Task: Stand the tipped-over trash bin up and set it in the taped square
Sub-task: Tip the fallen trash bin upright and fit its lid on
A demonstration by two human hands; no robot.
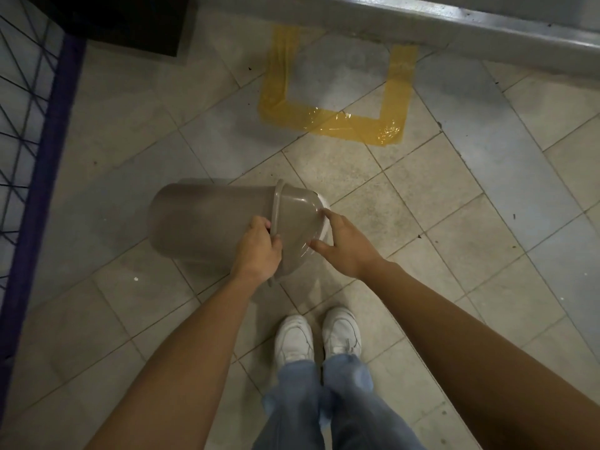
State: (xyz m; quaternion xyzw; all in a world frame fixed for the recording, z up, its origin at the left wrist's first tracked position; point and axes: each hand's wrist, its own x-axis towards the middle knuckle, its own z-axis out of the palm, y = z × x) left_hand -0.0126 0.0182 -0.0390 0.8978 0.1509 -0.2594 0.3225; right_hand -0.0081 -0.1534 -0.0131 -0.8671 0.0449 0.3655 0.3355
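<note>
A grey-brown plastic trash bin (207, 219) lies on its side on the tiled floor, its base to the left and its domed lid to the right. My left hand (256, 250) grips the rim where lid meets body. My right hand (344, 245) has its fingers spread, the fingertips touching the lid's white-edged end. The taped square (331, 120) is yellow tape on the floor, farther ahead and to the right, against a grey ledge, with nothing inside it.
A blue metal frame with wire mesh (39, 151) runs along the left. A dark box-like object (130, 21) sits at the top left. A grey ledge (487, 30) borders the far side. My white shoes (318, 336) stand just behind the bin.
</note>
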